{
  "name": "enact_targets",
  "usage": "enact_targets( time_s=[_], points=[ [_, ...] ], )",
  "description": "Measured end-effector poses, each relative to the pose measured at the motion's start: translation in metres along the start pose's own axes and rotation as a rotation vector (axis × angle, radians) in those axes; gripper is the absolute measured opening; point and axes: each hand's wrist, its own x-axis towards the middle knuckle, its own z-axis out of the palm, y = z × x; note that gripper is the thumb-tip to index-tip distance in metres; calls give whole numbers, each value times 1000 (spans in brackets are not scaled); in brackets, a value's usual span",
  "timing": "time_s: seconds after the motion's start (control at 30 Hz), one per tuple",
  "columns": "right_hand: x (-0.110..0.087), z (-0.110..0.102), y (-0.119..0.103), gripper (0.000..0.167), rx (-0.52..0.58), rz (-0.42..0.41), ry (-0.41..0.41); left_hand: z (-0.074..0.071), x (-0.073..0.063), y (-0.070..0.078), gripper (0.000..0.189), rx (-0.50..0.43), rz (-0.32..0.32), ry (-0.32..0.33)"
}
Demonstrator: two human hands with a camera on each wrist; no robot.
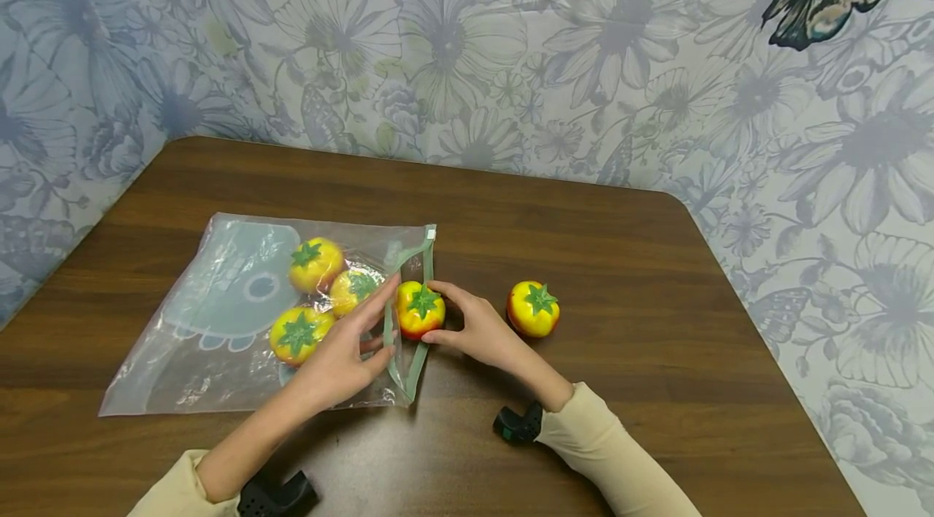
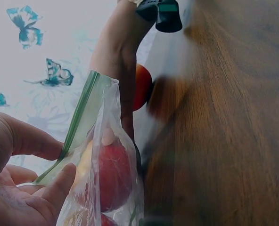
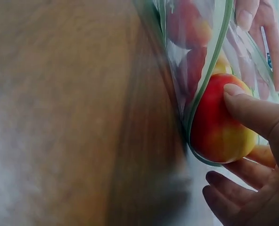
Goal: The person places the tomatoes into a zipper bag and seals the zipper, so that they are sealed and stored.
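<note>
A clear zip bag (image 1: 219,371) with a green-edged mouth lies on the table, its mouth toward the right. Inside it are three yellow-and-red toy fruits (image 1: 316,267) with green star-shaped leaf caps. My left hand (image 1: 339,367) holds the bag's upper edge at the mouth; in the left wrist view its fingers (image 2: 40,143) pinch the green strip (image 2: 80,113). My right hand (image 1: 477,326) grips another toy fruit (image 3: 219,125) between thumb and fingers, in the bag's opening. A loose toy fruit (image 1: 533,309) rests on the table right of my right hand.
The brown wooden table (image 1: 620,436) has rounded far corners and meets a flower-patterned wall covering (image 1: 511,79) with butterflies. Black wrist devices (image 1: 520,424) sit below both sleeves.
</note>
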Motion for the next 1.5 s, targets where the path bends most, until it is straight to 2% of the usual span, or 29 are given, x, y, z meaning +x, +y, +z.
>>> enact_targets(
  time_s=[0.13, 0.37, 0.83, 1.13, 1.5],
  points=[
    [-4, -3, -1, 71, 7, -17, 7, 0, 1, 0, 86, 1, 2, 0],
    [-6, -3, -1, 58, 2, -25, 42, 0, 2, 1, 87, 35, 21, 2],
    [1, 6, -5, 58, 11, -31, 55, -1, 4, 5, 85, 38, 19, -12],
    [2, 16, -11, 57, 115, -4, 77, -1, 4, 4, 85, 58, 29, 0],
    [1, 24, -19, 54, 94, 46, 122, -3, 5, 4, 84, 63, 33, 3]
  ],
)
